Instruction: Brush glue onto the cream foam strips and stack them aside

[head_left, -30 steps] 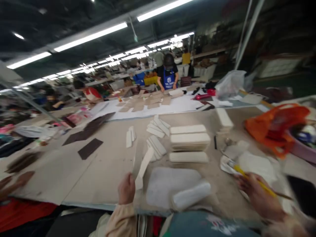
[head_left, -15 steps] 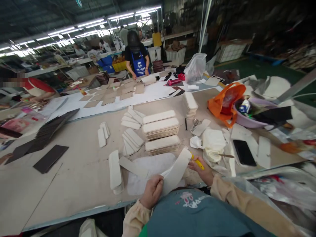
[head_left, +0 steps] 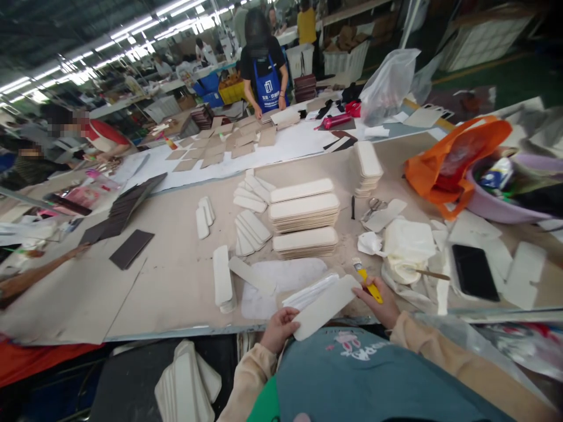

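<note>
My left hand (head_left: 280, 329) is closed on the lower left end of a long off-white panel (head_left: 328, 308) with rounded corners, held tilted above the table's front edge. My right hand (head_left: 382, 302) grips a yellow-handled brush (head_left: 373, 288), its pale tip pointing up and away from me. The fingers of that hand also touch the panel's upper right corner. Behind the panel lie white strips (head_left: 310, 291) on a whitish sheet (head_left: 259, 302). A single flat strip (head_left: 251, 275) rests across the sheet's left side.
Stacks of off-white panels (head_left: 304, 212) stand mid-table, beside fanned pieces (head_left: 253, 231). To the right are scissors (head_left: 375, 208), a white wrapped tub (head_left: 409, 243), a phone (head_left: 475, 272) and an orange bag (head_left: 457, 158). Dark panels (head_left: 132, 249) lie left, near another person's arm (head_left: 44, 272).
The panel has tilted flatter, and its right end has come down. The brush tip now shows beyond my right hand. The view has shifted, bringing panels below the table into sight.
</note>
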Demonstrator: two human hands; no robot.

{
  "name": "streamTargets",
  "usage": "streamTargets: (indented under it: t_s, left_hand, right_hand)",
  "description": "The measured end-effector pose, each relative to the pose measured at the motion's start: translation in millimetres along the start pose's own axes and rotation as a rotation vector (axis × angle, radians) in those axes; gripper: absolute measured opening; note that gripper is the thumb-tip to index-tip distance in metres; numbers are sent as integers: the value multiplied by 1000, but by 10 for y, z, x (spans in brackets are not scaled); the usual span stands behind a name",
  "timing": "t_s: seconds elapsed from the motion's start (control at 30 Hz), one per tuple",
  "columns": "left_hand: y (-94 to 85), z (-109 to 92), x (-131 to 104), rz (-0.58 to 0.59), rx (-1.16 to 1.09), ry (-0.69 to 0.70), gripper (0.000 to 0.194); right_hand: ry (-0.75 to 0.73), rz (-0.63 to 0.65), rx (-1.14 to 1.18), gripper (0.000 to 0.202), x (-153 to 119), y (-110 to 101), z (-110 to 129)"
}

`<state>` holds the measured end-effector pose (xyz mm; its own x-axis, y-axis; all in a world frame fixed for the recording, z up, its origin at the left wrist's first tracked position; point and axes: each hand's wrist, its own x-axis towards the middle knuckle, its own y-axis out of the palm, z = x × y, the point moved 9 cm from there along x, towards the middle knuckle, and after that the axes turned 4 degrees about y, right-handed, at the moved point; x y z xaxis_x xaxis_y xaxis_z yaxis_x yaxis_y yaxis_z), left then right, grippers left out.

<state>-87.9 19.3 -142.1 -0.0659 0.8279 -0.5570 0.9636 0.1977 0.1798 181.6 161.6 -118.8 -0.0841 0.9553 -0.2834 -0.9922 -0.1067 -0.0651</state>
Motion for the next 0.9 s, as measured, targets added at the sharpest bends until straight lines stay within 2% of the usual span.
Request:
streamTargets:
  t_s: [0.1,0.17,0.3,0.53,0.9]
  left_hand:
    - [-380,125,24,-300,150,-8,51]
    - [-574,129,53,-443,327,-22,38]
    - [-743,57,173,-535,527,-37,22]
    - [-792,-2,306,-539,764,-53,19]
    - [-720,20,383,-437,874,-59,26]
  right_hand:
    - [-39,20,-98,41,10,70,-67]
    - [-67,38,-184,40,48,130,-102]
    - [-109,35,-375,37,171,249,-150]
    - [-136,-23,-524,34,305,393,-191]
    - [-132,-52,-665,25,346,394,-327]
